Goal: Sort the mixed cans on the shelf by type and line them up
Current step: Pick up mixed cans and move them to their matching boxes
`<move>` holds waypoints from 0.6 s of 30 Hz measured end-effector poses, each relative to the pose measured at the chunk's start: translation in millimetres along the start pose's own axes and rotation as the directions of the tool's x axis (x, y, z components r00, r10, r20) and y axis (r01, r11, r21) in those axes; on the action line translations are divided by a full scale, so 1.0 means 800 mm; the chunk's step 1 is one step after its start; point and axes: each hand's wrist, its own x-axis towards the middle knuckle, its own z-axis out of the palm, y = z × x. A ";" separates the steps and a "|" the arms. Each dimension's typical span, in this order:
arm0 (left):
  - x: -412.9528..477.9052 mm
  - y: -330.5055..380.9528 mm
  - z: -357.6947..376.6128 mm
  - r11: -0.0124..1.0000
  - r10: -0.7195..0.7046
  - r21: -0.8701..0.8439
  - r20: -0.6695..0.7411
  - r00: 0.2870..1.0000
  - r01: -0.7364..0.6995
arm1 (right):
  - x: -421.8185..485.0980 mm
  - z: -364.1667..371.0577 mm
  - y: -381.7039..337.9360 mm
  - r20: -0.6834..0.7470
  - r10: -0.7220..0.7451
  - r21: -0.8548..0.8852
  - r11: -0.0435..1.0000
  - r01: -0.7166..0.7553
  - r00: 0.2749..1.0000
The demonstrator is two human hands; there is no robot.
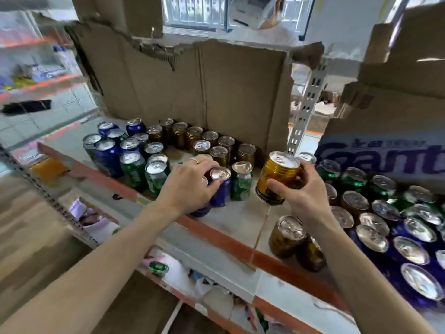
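Two grips: left hand (190, 183) clasped a blue aluminium can (221, 191), right hand (307, 191) a gold metal can (277, 179); nudged, the adjacent green aluminium can (240, 183) risked toppling.

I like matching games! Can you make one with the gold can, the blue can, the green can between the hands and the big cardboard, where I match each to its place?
Things
1. gold can
2. blue can
3. green can
4. cardboard sheet

Places
a. stands on the shelf between the two hands
b. tilted, held by the right hand
c. gripped from above by the left hand
d. stands upright at the back of the shelf

Pairs: 1-b, 2-c, 3-a, 4-d
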 end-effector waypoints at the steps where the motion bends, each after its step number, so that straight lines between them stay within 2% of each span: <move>1: 0.002 -0.009 -0.006 1.000 0.020 0.004 0.004 1.000 -0.020 | 0.003 0.009 -0.001 -0.035 -0.003 -0.020 1.000 0.002 0.999; 6: 0.019 -0.040 -0.018 0.998 0.064 0.008 0.020 0.998 -0.064 | 0.019 0.031 -0.001 -0.147 0.023 -0.075 0.997 -0.034 0.989; 10: 0.040 -0.052 -0.010 0.997 0.078 0.023 0.055 0.995 -0.080 | 0.046 0.033 0.004 -0.192 0.016 -0.192 0.980 -0.054 0.981; 14: 0.064 -0.061 0.005 0.995 0.097 0.016 0.068 0.993 -0.099 | 0.083 0.035 0.023 -0.192 0.024 -0.315 0.945 -0.085 0.981; 18: 0.087 -0.073 0.017 0.992 0.117 0.033 0.051 0.992 -0.118 | 0.121 0.042 0.046 -0.161 0.063 -0.361 0.925 -0.118 0.985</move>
